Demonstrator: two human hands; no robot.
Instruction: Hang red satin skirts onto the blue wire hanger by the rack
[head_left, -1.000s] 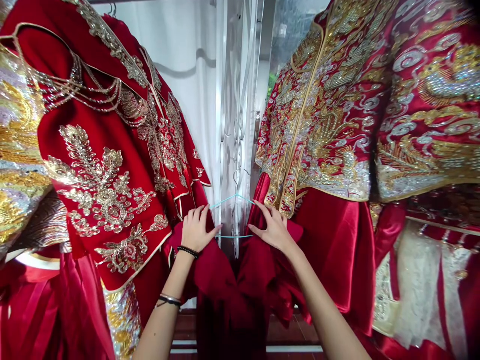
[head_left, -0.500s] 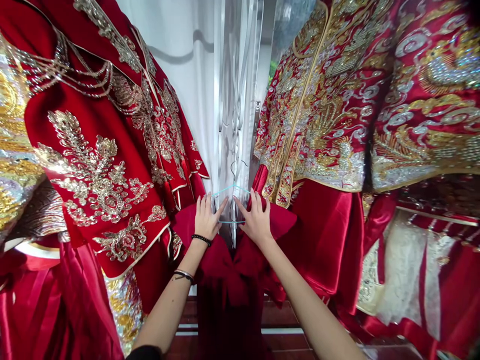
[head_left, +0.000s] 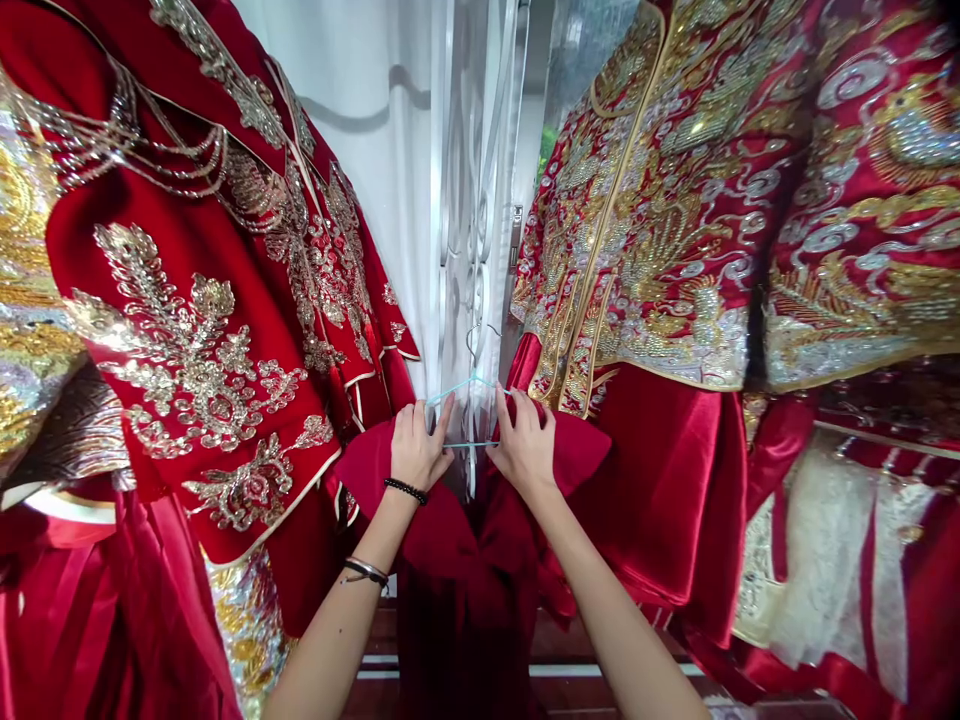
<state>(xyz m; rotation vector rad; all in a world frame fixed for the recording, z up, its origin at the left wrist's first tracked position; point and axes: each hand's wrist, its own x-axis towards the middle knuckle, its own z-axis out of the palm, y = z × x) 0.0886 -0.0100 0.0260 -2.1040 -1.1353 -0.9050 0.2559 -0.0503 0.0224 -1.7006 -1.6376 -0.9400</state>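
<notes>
A plain dark red garment [head_left: 465,560] hangs on a thin light blue hanger [head_left: 469,410] in the middle of the view. My left hand [head_left: 417,447] rests on its left shoulder, fingers extended along the cloth beside the hanger wire. My right hand [head_left: 525,446] lies on the right shoulder in the same way, fingers stretched upward and pressed on the fabric. Both hands touch the cloth close to the hanger's bar. A black bead bracelet sits on my left wrist.
A red jacket with silver and gold embroidery [head_left: 202,330] hangs close on the left. Another heavily embroidered red and gold jacket [head_left: 660,230] hangs on the right over a red skirt [head_left: 667,490]. A white curtain [head_left: 367,130] and a white metal grille [head_left: 472,200] stand behind.
Both hands came together from the garment's outer shoulders toward the hanger's centre, then shifted slightly. The red cloth is gathered closer under them.
</notes>
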